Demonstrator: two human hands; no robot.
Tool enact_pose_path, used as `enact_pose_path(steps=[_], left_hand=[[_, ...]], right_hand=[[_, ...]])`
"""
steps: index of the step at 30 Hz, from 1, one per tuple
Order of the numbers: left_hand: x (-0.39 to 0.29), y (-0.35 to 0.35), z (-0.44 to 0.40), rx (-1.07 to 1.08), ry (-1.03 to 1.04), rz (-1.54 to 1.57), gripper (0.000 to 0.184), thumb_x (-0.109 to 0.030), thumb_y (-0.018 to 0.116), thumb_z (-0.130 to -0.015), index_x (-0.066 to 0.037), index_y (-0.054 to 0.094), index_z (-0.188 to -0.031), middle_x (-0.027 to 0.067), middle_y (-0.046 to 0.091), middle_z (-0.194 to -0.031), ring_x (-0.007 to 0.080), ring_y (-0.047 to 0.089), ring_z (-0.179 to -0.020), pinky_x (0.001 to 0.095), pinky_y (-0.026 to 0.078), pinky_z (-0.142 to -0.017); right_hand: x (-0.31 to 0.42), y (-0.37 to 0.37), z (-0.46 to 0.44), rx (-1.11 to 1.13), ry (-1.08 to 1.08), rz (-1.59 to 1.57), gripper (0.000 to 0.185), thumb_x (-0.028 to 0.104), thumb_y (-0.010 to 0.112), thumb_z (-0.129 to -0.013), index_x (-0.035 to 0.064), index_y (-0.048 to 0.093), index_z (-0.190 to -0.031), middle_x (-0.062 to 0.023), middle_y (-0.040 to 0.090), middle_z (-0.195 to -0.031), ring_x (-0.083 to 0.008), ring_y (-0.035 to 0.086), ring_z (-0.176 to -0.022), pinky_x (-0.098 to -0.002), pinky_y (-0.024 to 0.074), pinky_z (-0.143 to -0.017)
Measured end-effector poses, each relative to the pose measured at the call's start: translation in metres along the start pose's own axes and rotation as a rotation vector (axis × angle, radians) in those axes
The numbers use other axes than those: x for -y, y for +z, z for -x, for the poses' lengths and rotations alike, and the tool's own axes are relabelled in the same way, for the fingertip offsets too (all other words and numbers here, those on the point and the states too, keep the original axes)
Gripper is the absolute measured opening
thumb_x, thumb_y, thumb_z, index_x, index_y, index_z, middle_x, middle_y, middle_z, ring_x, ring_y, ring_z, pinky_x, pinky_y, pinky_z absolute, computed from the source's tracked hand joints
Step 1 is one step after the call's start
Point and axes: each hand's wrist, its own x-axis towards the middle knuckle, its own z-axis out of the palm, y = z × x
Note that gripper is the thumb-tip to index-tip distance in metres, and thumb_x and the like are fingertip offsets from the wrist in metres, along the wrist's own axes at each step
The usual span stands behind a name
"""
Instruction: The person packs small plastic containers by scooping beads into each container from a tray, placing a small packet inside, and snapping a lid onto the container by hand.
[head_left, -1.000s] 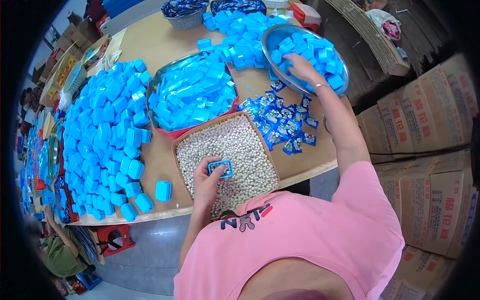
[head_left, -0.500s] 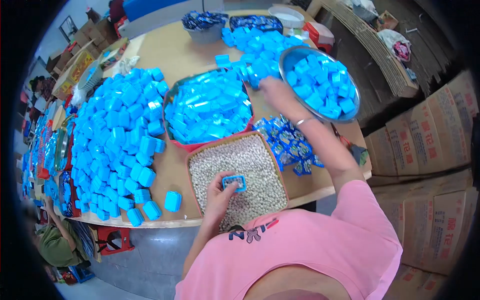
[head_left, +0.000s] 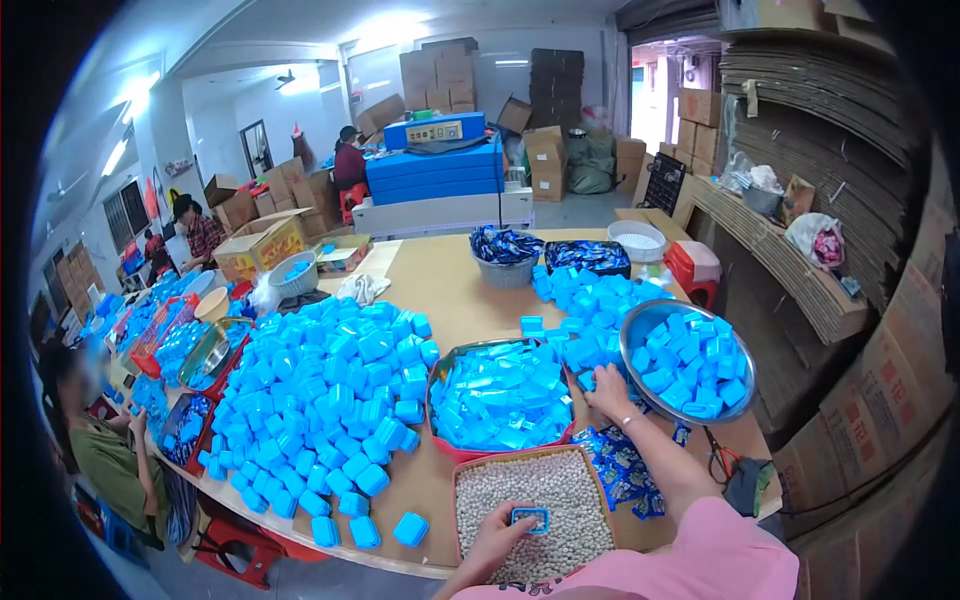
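Observation:
My left hand (head_left: 494,538) is closed around a small blue plastic box (head_left: 530,519) with pale pellets inside. It sits above a shallow tray (head_left: 606,507) filled with whitish round pellets (head_left: 520,474). Further out, my right hand (head_left: 608,393) is at the edge of a heap of blue plastic pieces (head_left: 590,345), left of a metal bowl (head_left: 626,352) full of blue pieces (head_left: 690,362). Its fingers are bent together; what lies in them is hidden. A red-rimmed basin (head_left: 436,440) of flat blue pieces (head_left: 500,392) stands between the pellet tray and the heap.
A large pile of closed blue boxes (head_left: 320,400) covers the table's left. Blue printed packets (head_left: 620,462) and scissors (head_left: 718,455) lie at right. Beyond are a grey basket (head_left: 507,270) and red container (head_left: 693,265). A co-worker (head_left: 115,450) sits left; cartons (head_left: 860,420) line the right.
The view has tilted up, showing more of the room. My left hand still holds the blue box over the pellets; my right hand remains beside the heap near the bowl.

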Motion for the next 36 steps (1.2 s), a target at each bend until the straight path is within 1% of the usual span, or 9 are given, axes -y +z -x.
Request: enact_pose_path(steps=[5, 7, 9, 12, 17, 23, 27, 33, 36], left_hand=[[-0.003, -0.002, 0.002, -0.005, 0.004, 0.019, 0.030, -0.008, 0.065, -0.088, -0.003, 0.057, -0.117, 0.0090, 0.064, -0.101, 0.0147, 0.062, -0.086, 0.0238, 0.054, -0.072], [-0.003, 0.000, 0.002, -0.026, -0.016, 0.066, 0.032, -0.008, 0.065, -0.087, -0.003, 0.057, -0.117, 0.0092, 0.064, -0.101, 0.0146, 0.062, -0.085, 0.0241, 0.054, -0.072], [0.000, 0.001, 0.000, -0.032, -0.008, 0.060, 0.033, -0.006, 0.065, -0.086, -0.003, 0.056, -0.118, 0.0092, 0.064, -0.102, 0.0145, 0.062, -0.085, 0.0238, 0.054, -0.072], [0.005, -0.004, -0.005, -0.057, 0.020, 0.038, 0.038, 0.000, 0.066, -0.082, -0.003, 0.056, -0.119, 0.0093, 0.064, -0.102, 0.0144, 0.061, -0.085, 0.0230, 0.053, -0.073], [0.012, -0.005, -0.001, -0.042, 0.187, 0.046, 0.046, 0.008, 0.065, -0.076, -0.002, 0.055, -0.119, 0.0093, 0.064, -0.102, 0.0136, 0.061, -0.086, 0.0213, 0.051, -0.073], [0.008, -0.003, -0.001, -0.086, 0.124, 0.069, 0.052, 0.011, 0.062, -0.070, -0.001, 0.054, -0.120, 0.0115, 0.064, -0.100, 0.0156, 0.062, -0.087, 0.0239, 0.050, -0.075], [0.011, -0.002, 0.000, -0.093, 0.229, -0.037, 0.049, 0.010, 0.064, -0.073, -0.001, 0.055, -0.120, 0.0091, 0.064, -0.102, 0.0128, 0.061, -0.086, 0.0207, 0.050, -0.073], [0.009, 0.000, 0.002, -0.084, 0.244, -0.009, 0.048, 0.010, 0.064, -0.073, -0.001, 0.056, -0.119, 0.0083, 0.065, -0.099, 0.0125, 0.061, -0.084, 0.0208, 0.050, -0.073], [0.009, 0.001, 0.004, -0.009, 0.278, -0.077, 0.047, 0.010, 0.064, -0.073, -0.002, 0.057, -0.118, 0.0074, 0.065, -0.097, 0.0116, 0.061, -0.083, 0.0204, 0.050, -0.072]], right_hand=[[0.040, -0.085, 0.072, -0.098, 0.076, -0.370, 0.022, 0.014, 0.066, -0.069, 0.0065, 0.059, -0.088, -0.0137, 0.049, -0.090, -0.0359, 0.054, -0.079, -0.0413, 0.0472, -0.070], [0.053, -0.113, 0.099, -0.071, -0.145, -0.502, 0.022, 0.018, 0.067, -0.069, 0.0059, 0.062, -0.086, -0.0137, 0.052, -0.091, -0.0335, 0.054, -0.081, -0.0391, 0.0467, -0.072], [0.087, -0.151, 0.119, 0.278, -0.329, -0.497, 0.018, 0.019, 0.065, -0.070, 0.0073, 0.063, -0.083, -0.0120, 0.053, -0.091, -0.0292, 0.054, -0.084, -0.0383, 0.0462, -0.075], [0.109, -0.116, 0.147, 0.399, -0.615, -0.214, 0.035, 0.023, 0.066, -0.072, 0.0065, 0.062, -0.103, -0.0119, 0.059, -0.096, -0.0297, 0.056, -0.091, -0.0388, 0.0466, -0.079], [0.118, -0.104, 0.162, 0.377, -0.494, -0.243, 0.043, 0.023, 0.068, -0.075, 0.0072, 0.059, -0.113, -0.0121, 0.061, -0.103, -0.0292, 0.057, -0.095, -0.0388, 0.0476, -0.079], [0.111, -0.147, 0.158, 0.534, -0.389, -0.610, 0.040, 0.015, 0.068, -0.077, 0.0075, 0.059, -0.115, -0.0120, 0.059, -0.112, -0.0272, 0.058, -0.100, -0.0383, 0.0483, -0.082], [0.121, -0.143, 0.159, 0.318, -0.576, -0.613, 0.041, 0.006, 0.068, -0.077, 0.0071, 0.059, -0.117, -0.0113, 0.058, -0.118, -0.0272, 0.058, -0.102, -0.0360, 0.0487, -0.084], [0.127, -0.146, 0.167, 0.307, -0.511, -0.789, 0.038, 0.003, 0.067, -0.079, 0.0055, 0.060, -0.115, -0.0104, 0.057, -0.120, -0.0282, 0.059, -0.100, -0.0345, 0.0487, -0.084], [0.131, -0.139, 0.169, 0.395, -0.648, -0.863, 0.034, 0.004, 0.067, -0.080, 0.0044, 0.062, -0.113, -0.0108, 0.057, -0.121, -0.0284, 0.058, -0.101, -0.0340, 0.0486, -0.084]])
